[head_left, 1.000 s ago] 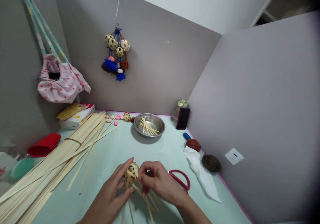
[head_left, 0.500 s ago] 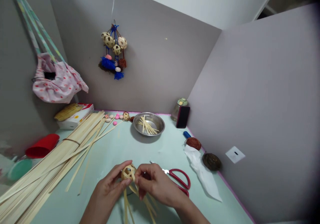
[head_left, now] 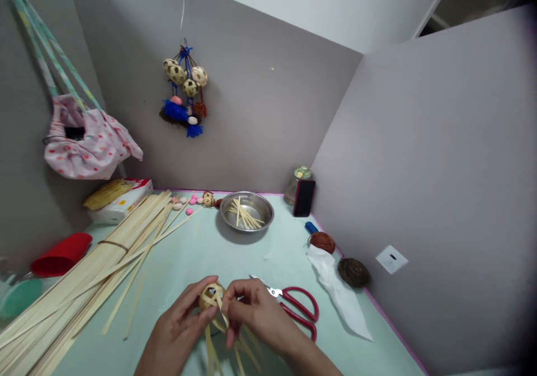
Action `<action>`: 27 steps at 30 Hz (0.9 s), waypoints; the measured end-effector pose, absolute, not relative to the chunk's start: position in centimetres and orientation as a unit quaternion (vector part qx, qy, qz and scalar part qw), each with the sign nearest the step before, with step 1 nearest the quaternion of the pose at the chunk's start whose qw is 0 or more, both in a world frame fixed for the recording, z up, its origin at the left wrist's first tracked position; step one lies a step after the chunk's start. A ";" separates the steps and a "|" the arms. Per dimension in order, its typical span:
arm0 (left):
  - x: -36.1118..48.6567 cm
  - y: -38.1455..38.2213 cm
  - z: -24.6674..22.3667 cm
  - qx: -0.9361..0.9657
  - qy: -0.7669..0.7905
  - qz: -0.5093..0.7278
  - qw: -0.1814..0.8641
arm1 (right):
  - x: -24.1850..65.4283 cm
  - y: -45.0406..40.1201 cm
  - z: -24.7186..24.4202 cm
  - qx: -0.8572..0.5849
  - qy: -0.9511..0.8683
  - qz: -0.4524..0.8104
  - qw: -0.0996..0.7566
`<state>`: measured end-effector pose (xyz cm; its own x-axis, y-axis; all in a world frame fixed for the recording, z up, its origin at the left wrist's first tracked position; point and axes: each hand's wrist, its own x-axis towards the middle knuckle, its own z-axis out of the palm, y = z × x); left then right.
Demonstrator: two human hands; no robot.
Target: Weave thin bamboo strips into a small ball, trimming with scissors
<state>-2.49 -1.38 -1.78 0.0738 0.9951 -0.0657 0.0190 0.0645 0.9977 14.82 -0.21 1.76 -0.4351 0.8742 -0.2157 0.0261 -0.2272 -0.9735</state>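
Observation:
A small woven ball (head_left: 211,296) of pale flat strips is gripped by my left hand (head_left: 184,320), with the thumb in front and the fingers behind. Loose strip ends hang down below it toward the table's near side. On the ball's right side, my right hand (head_left: 251,309) pinches one of the strips (head_left: 224,313) between thumb and forefinger. Partly behind my right hand lies a pair of scissors (head_left: 300,303) with red handles, its blades pointing left. Some of the hanging strips are hidden by my right hand.
A long bundle of flat strips (head_left: 100,258) covers the table's left side. Short strips rest in a metal bowl (head_left: 246,195) at the back. Along the right edge are white tissue (head_left: 339,292), brown yarn (head_left: 322,243), dark yarn (head_left: 353,272) and a phone (head_left: 304,198).
The view has shifted slightly. My right hand's pinched strip now curves in a loop beside the ball. My left hand still holds the ball, and more of the scissors shows.

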 end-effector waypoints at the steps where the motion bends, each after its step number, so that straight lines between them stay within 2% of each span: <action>1: -2.5 -1.4 -1.8 0.505 0.500 0.463 0.530 | 14.6 -0.3 1.8 -0.427 -0.528 0.656 0.330; 6: -2.7 -1.5 -2.0 0.500 0.499 0.466 0.534 | 13.9 -0.3 2.4 -0.454 -0.515 0.631 0.361; 13: -2.9 -1.3 -1.7 0.488 0.496 0.463 0.549 | 15.1 -0.2 2.8 -0.429 -0.567 0.624 0.324; 23: -2.3 -1.3 -2.2 0.454 0.417 0.438 0.654 | 15.1 0.8 2.8 -0.467 -0.558 0.567 0.387; 27: -2.1 -1.5 -1.6 0.458 0.348 0.421 0.701 | 15.7 1.1 3.0 -0.434 -0.567 0.589 0.378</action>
<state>-2.10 -1.49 -1.58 0.4022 0.9098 -0.1020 -0.2711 0.2248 0.9359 15.66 1.09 2.99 -0.3374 0.9377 -0.0829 0.0461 -0.0715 -0.9964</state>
